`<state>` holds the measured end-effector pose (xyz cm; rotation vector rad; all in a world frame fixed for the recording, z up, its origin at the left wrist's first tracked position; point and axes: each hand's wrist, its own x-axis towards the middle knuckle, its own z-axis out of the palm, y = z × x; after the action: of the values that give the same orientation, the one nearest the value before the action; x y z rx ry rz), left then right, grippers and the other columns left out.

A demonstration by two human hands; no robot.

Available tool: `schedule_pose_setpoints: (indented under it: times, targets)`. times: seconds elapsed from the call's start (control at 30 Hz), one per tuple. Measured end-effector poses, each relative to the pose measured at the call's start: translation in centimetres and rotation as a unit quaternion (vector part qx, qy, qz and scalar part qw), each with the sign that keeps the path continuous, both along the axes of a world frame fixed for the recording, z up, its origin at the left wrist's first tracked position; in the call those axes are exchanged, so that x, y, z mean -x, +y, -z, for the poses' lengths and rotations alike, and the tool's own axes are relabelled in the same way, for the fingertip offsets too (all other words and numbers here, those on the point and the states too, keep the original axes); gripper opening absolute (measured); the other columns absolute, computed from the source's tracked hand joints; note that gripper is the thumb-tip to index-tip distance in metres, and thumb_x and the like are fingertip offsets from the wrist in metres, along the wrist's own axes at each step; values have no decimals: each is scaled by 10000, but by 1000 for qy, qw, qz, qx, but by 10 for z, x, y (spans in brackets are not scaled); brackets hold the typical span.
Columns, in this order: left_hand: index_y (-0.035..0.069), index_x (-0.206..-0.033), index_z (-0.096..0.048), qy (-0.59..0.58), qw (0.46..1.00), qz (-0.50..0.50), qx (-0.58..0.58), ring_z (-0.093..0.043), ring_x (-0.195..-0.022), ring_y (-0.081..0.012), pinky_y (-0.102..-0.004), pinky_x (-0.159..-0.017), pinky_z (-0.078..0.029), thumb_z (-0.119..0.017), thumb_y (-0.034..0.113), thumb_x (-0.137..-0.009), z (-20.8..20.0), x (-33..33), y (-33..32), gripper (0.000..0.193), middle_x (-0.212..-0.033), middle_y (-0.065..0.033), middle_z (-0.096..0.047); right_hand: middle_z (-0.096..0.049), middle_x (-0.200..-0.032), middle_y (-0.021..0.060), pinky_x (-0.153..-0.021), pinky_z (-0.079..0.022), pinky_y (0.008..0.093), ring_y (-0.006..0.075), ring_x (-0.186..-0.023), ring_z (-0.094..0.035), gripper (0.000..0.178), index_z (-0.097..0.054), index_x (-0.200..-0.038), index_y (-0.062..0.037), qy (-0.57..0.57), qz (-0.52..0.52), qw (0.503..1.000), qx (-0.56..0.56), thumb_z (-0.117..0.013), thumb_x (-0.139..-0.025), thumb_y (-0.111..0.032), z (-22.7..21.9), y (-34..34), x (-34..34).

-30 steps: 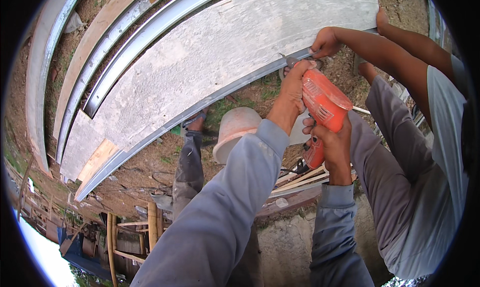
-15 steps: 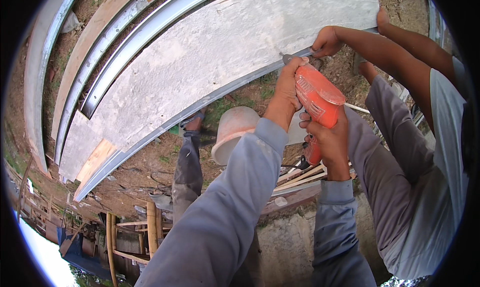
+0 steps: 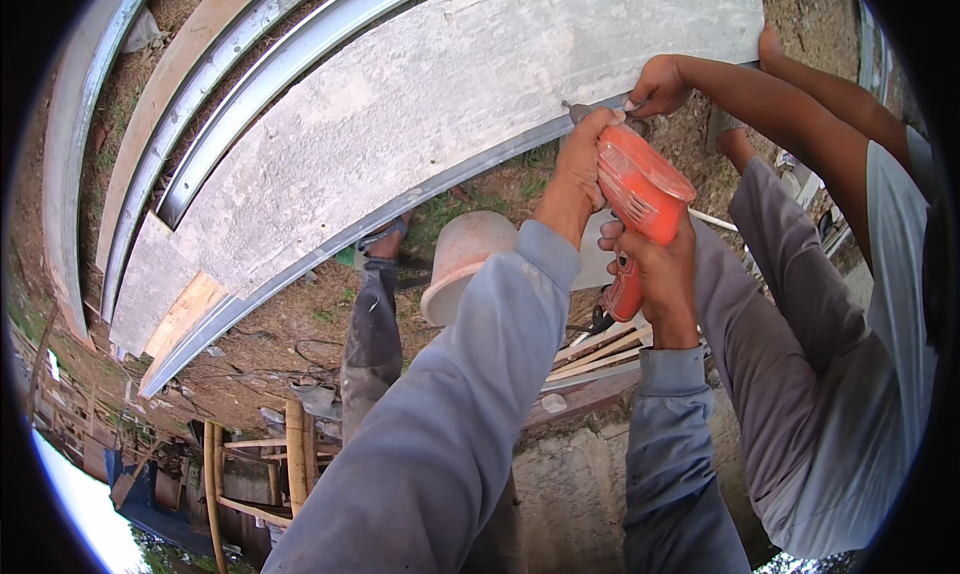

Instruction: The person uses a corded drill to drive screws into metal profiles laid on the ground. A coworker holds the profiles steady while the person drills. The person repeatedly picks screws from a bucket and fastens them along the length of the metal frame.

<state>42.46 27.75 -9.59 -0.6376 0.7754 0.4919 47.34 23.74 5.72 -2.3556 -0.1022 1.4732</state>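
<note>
Both my hands are on an orange power drill (image 3: 640,184), its nose tilted toward the edge of a long grey, plaster-stained board (image 3: 400,134). My left hand (image 3: 580,169) wraps round the front of the drill, just behind the chuck (image 3: 577,112). Lower down, my right hand (image 3: 655,269) grips the rear handle. The bit's tip meets the board near its metal-channel edge (image 3: 440,186); whether it has gone in I cannot tell. Right beside the chuck, a co-worker's hand (image 3: 660,86) holds that edge, and the co-worker's other hand (image 3: 769,46) rests at the board's right end.
Metal channels (image 3: 270,84) lie beyond the board on the left. Under it stands an upturned pale bucket (image 3: 470,254), near a foot in a sandal (image 3: 385,242). Wood strips (image 3: 600,354) lie below the drill. Bamboo poles (image 3: 297,454) stand lower left. The co-worker's legs (image 3: 770,344) are close at right.
The view has shifted slightly. My hands and the drill stay at the same place on the board's edge, and the co-worker's near hand has shifted its fingers a little.
</note>
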Motion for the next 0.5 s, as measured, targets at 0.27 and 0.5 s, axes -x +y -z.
schedule_pose_setpoints:
  times: [0.27, 0.5]
  targets:
    - [80, -861, -606, 14, 1000, 24, -11, -635, -653, -223, -390, -633, -565, -687, 282, -857, 4, 7, -2, 218, -736, -76, -625, -644, -1044, 101, -553, -544, 289, 155, -748, -631, 650, -472, -1341, -46, 0, 0, 999, -40, -684, -729, 6, 3, -4, 7]
    - [72, -888, -622, 15, 990, 118, -73, -644, -669, -190, -354, -645, -570, -703, 309, -872, -55, 35, -17, 251, -756, -45, -639, -608, -1226, 166, -648, -586, 329, 269, -988, -676, 731, -423, -1412, 2, 11, 98, 985, -140, -680, -728, 33, -45, -50, 44]
